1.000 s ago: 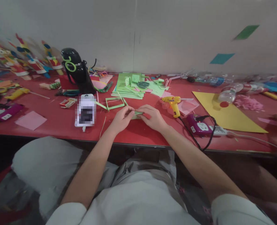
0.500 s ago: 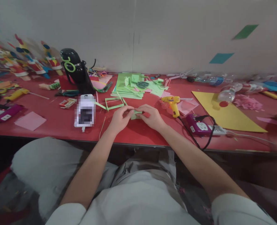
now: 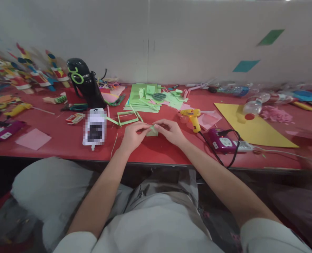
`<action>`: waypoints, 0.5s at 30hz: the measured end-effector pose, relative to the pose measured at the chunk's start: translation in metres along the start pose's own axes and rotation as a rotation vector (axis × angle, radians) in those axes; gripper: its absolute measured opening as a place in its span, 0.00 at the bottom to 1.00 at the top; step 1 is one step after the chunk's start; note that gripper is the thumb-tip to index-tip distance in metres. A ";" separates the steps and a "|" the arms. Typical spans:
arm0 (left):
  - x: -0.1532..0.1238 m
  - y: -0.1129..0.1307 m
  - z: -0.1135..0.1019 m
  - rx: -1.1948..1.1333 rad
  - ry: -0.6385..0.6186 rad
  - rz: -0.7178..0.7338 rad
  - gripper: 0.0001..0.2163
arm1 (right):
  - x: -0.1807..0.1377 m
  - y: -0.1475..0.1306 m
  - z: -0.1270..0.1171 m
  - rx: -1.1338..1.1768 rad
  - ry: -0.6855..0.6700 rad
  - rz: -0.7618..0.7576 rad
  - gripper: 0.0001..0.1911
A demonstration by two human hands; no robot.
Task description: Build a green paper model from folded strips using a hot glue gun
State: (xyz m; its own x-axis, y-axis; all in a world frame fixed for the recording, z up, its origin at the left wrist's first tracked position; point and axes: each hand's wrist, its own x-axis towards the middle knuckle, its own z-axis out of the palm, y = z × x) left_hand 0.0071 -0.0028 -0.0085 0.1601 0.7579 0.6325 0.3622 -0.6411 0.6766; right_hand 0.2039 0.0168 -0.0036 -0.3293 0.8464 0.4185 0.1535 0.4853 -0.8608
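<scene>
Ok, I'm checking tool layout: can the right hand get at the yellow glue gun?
Probably yes: the glue gun lies close to the right hand, nothing visible between them, though that hand is pinching green paper.

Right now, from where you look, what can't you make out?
Head view: the upper edge of the green paper, hidden by the left grip and right grip.
Head view: the phone screen, masked by pixelation.
Head view: the finer details of the figures at left, blurred.
Head view: any print on the purple box, too small to read.
</scene>
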 end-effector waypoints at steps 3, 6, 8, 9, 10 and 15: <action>0.000 0.003 0.000 0.003 -0.006 -0.020 0.04 | 0.001 -0.002 -0.001 -0.031 0.000 0.000 0.16; -0.001 0.003 0.000 0.014 -0.012 -0.025 0.04 | 0.001 0.001 0.000 -0.059 0.007 -0.005 0.17; -0.001 0.003 0.000 0.031 -0.020 -0.021 0.04 | 0.001 0.003 0.000 -0.071 0.014 -0.019 0.17; -0.002 0.003 0.000 0.035 -0.028 -0.029 0.05 | 0.001 0.004 0.001 -0.080 0.020 -0.031 0.16; -0.002 0.002 0.000 0.036 -0.039 -0.045 0.05 | 0.001 0.004 0.001 -0.094 0.026 -0.046 0.15; -0.003 0.003 0.000 0.026 -0.092 -0.133 0.06 | -0.001 0.002 0.000 -0.210 0.029 -0.134 0.11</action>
State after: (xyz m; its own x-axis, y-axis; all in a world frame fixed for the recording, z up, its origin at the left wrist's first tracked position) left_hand 0.0075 -0.0066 -0.0081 0.1925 0.8446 0.4996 0.4096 -0.5318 0.7412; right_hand 0.2042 0.0166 -0.0056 -0.3330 0.7757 0.5361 0.3015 0.6263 -0.7189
